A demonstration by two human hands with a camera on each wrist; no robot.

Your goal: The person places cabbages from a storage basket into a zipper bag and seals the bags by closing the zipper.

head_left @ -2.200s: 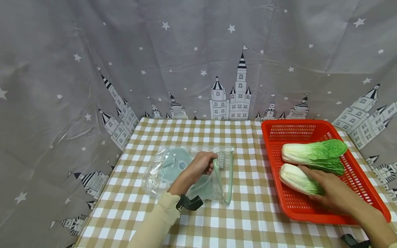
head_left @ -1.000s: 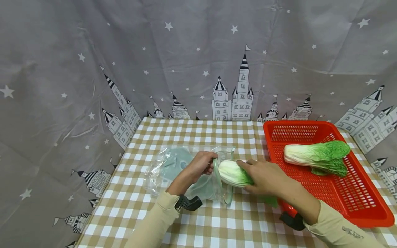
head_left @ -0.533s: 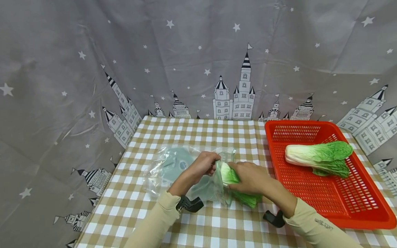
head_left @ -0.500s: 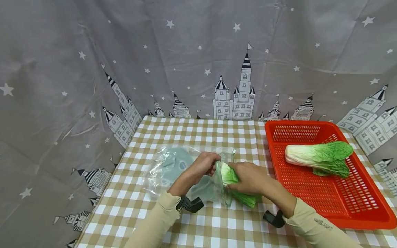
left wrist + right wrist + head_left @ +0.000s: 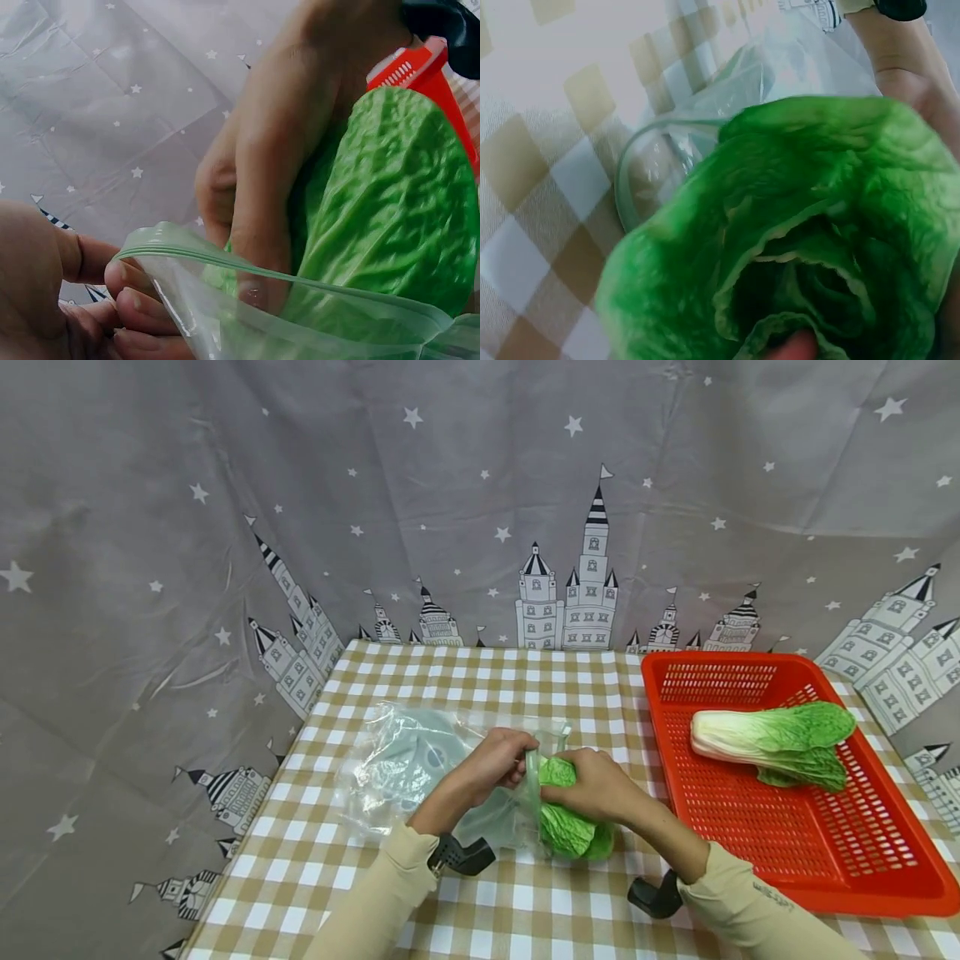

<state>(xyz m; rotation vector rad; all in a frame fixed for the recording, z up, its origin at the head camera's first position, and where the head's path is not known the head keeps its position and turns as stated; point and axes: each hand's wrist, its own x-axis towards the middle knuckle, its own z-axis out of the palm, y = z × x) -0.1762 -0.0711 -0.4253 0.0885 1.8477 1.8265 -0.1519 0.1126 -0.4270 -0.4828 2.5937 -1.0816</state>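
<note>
The relation that matters most is between the cabbage [image 5: 573,833] and the mouth of the clear bag [image 5: 390,758]: the leafy end stands out of the opening, toward the person's right, while the pale base does not show and is probably inside. Its long axis seems to run roughly left to right, through the opening and along the bag, which lies flat on the checked surface [image 5: 540,927]. The right hand [image 5: 600,787] is the nearer one, its fingers curled on the leaves in a grip, with a fingertip seen through the film near the rim in the left wrist view. The left hand [image 5: 498,762] is just across the rim, its fingers pinching the green-edged lip of the bag. Counting up, two cabbages show: this one, and a second cabbage [image 5: 765,737] lying in the red basket [image 5: 738,818], well apart from both hands, leaves pointing right. There is one basket and one bag; whether the pale green patch on the bag is print or contents, I cannot tell.
</note>
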